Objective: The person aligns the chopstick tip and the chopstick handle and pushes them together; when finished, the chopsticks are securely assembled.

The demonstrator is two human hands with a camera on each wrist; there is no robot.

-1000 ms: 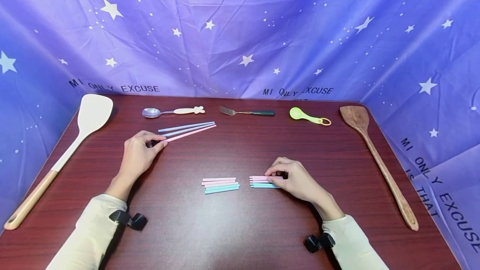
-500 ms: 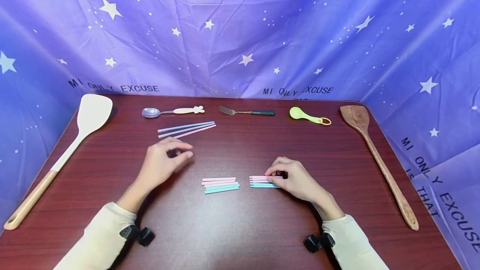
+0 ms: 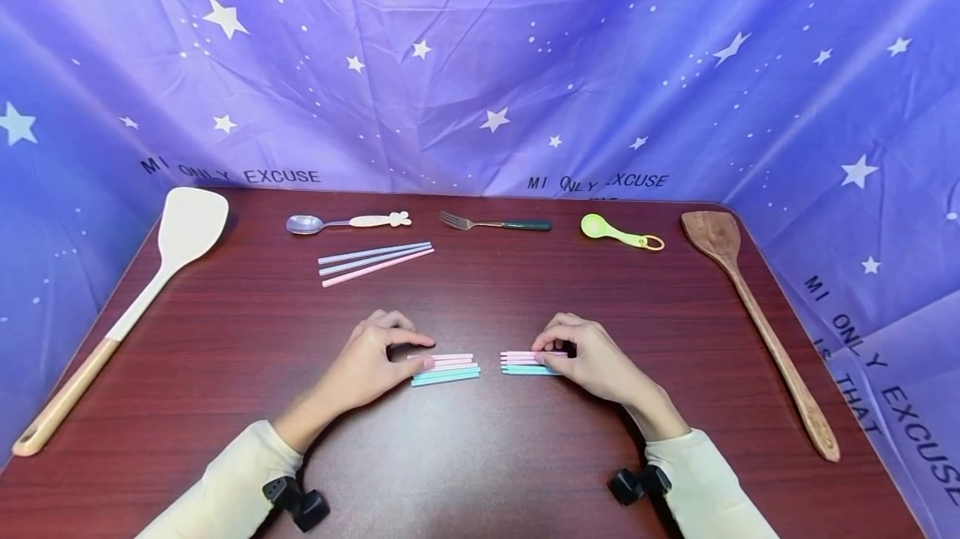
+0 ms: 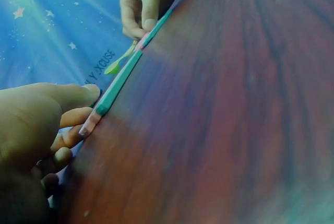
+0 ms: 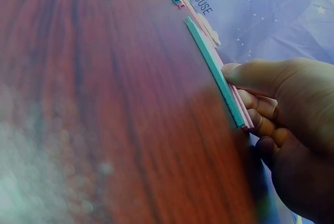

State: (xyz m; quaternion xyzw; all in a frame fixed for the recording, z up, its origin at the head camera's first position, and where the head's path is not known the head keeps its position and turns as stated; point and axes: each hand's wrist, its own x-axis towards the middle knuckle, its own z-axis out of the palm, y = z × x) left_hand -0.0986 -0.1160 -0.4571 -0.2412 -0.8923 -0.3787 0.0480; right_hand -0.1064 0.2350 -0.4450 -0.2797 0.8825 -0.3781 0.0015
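Observation:
In the head view, short pink sticks [image 3: 453, 365] and teal sticks [image 3: 456, 375], like chopstick halves, lie side by side at the table's middle. My left hand [image 3: 378, 362] hovers at their left end, thumb and index finger spread, the thumb tip over the sticks. To the right lies a second bundle of short pink sticks [image 3: 516, 358] and teal sticks [image 3: 528, 370] with narrowed left ends. My right hand [image 3: 592, 358] pinches a pink stick there between thumb and fingers. In the right wrist view, the thumb presses beside the teal stick [image 5: 214, 67]; the fingers sit partly hidden behind.
Two blue chopsticks [image 3: 360, 255] and a pink chopstick [image 3: 378, 267] lie behind my left hand. Along the back lie a spoon [image 3: 348, 223], a fork [image 3: 495, 224] and a green measuring spoon [image 3: 615, 231]. A white spatula [image 3: 157, 281] and a wooden spatula [image 3: 757, 314] flank the table.
My left hand let go of the long pink chopstick, leaving it beside the blue ones, and moved right and nearer to the left bundle of short sticks. The right hand stayed put.

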